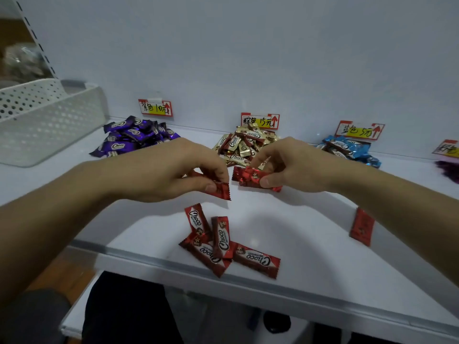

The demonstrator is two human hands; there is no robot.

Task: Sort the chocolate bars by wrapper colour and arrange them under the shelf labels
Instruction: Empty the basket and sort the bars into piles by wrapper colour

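My left hand [171, 167] pinches a red-wrapped chocolate bar [219, 191] above the white shelf [310, 244]. My right hand [295, 162] holds several red bars [248, 176] between thumb and fingers. More red bars [218, 242] lie in a loose cluster near the front edge, and one red bar [362, 225] lies alone by my right forearm. At the back sit a purple pile [134, 137], a gold pile [242, 145] and a blue pile [350, 148], each under a label: the purple pile's label [155, 108], the gold pile's label [259, 120] and the blue pile's label [359, 130].
A white perforated basket [47, 122] stands at the back left. A fourth label [447, 148] and a dark purple heap [449, 170] show at the far right edge. The shelf's front edge [248, 284] runs diagonally below the red cluster.
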